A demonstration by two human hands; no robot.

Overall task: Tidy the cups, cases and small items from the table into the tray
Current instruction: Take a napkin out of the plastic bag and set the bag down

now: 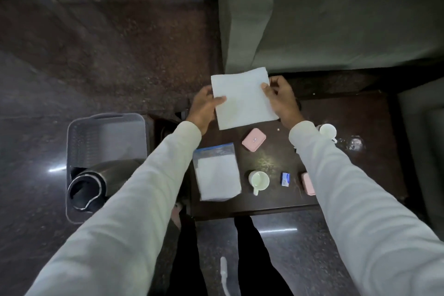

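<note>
Both hands pinch one white cloth (243,98) above the table's (360,108) far edge: my left hand (204,109) grips its left side, right hand (281,101) the right. On the table: 2 cups (259,181) (328,131), pink cases (253,139) (308,184), zip bag (216,173). Tray (105,127) sits on the floor, left of the table.

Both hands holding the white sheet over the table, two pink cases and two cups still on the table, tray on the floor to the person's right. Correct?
One slip: the head view shows the grey tray on the floor to the person's left. The rest holds: left hand and right hand grip the white sheet.
</note>
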